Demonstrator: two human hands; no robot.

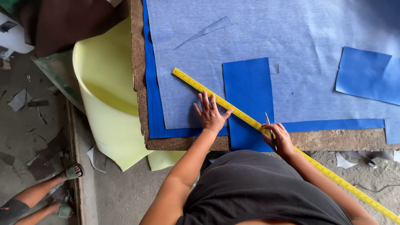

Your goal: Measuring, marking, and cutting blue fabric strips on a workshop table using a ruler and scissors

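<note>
On the bench edge, your left hand, fingers spread, pins the long stiff yellow ruler over limp, shift-prone dark blue fabric rectangle; right hand grips a slim metal pen-like tool. Press mid-ruler.

One view only — a camera on the person's head, looking almost straight down and close over the table edge; the blue fabric fills the upper picture, the floor the lower left

Upholstery or sewing workshop: rough fibreboard worktable covered with blue fabric, long yellow ruler across it, yellow foam roll alongside, offcuts littering bare concrete floor.
</note>
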